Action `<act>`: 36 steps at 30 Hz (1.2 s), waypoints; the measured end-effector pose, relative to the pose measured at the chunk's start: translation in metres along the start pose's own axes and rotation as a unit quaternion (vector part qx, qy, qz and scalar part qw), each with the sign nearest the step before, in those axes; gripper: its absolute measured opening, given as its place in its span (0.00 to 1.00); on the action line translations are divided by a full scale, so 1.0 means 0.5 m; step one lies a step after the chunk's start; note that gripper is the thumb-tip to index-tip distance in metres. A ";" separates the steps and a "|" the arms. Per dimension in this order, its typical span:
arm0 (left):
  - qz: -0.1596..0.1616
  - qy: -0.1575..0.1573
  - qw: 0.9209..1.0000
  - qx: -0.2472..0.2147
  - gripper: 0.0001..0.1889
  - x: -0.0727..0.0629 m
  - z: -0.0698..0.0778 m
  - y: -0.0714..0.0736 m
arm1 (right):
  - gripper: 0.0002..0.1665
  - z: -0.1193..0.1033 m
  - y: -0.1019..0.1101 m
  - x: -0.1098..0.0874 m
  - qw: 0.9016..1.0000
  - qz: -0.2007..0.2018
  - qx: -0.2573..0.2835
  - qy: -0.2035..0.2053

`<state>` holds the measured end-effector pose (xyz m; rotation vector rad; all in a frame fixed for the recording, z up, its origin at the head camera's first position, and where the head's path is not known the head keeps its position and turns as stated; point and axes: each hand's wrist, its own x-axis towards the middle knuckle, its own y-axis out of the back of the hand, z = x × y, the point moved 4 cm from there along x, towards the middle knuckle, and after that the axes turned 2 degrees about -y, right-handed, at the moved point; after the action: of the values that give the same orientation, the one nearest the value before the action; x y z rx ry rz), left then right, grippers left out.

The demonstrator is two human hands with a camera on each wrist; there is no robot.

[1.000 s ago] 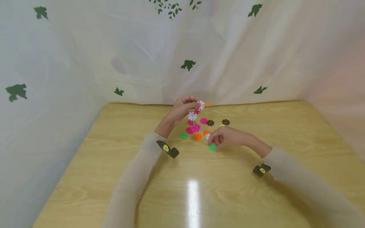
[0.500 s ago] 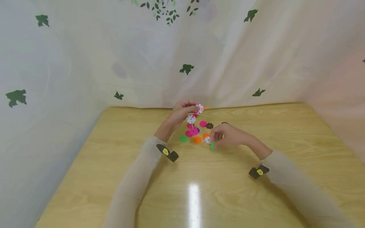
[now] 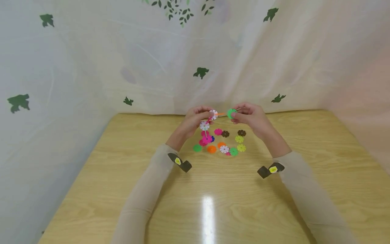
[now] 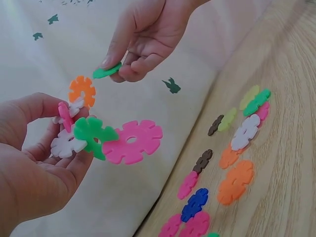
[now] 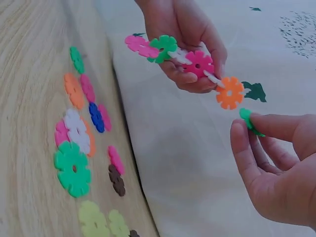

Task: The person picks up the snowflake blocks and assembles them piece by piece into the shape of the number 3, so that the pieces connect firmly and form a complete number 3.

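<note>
My left hand [image 3: 195, 120] holds a chain of interlocking snowflake discs above the table, fingers pinching it around a white disc [image 3: 214, 114]. In the left wrist view the chain runs from a pink disc [image 4: 150, 140] through a green one [image 4: 91, 133] and more white and pink discs to an orange disc [image 4: 82, 91] at the far end. Opposite that end, my right hand [image 3: 253, 118] pinches a single green disc [image 5: 247, 118] between thumb and fingers. A small gap separates this disc from the orange one in the right wrist view.
Loose discs lie below the hands on the wooden table [image 3: 170, 203]: a green disc [image 5: 73, 169], yellow discs [image 3: 241, 147], a brown disc [image 3: 241, 133], an orange disc [image 3: 211, 149], a blue disc [image 4: 195, 205] and several others. A patterned cloth [image 3: 152, 67] hangs behind the table's back edge.
My right hand has risen from the loose discs to the chain's orange end, and a green disc now shows in its fingers. The left hand stays nearly in place with the chain.
</note>
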<state>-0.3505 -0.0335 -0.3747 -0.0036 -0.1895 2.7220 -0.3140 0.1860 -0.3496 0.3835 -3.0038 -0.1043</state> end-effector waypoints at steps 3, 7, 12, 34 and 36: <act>-0.003 -0.002 1.000 -0.002 0.09 0.002 0.005 -0.004 | 0.10 0.002 -0.005 0.006 0.999 0.007 0.044 -0.007; 0.001 -0.004 1.000 -0.009 0.09 0.003 0.011 -0.007 | 0.09 0.005 -0.012 0.009 0.997 0.010 0.073 -0.013; 0.008 -0.005 1.000 -0.014 0.07 0.002 0.009 -0.005 | 0.09 0.017 -0.021 0.008 0.996 0.003 0.084 -0.027; 0.009 0.003 0.999 -0.049 0.13 0.007 -0.005 -0.020 | 0.08 0.028 -0.028 0.008 1.000 0.013 -0.002 -0.015; 0.009 0.002 0.999 -0.050 0.14 0.007 -0.004 -0.023 | 0.09 0.029 -0.027 0.008 1.000 0.017 -0.003 -0.015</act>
<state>-0.3491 -0.0216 -0.3752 -0.0409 -0.3261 2.7268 -0.3165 0.1729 -0.3645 0.3340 -3.0368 -0.1156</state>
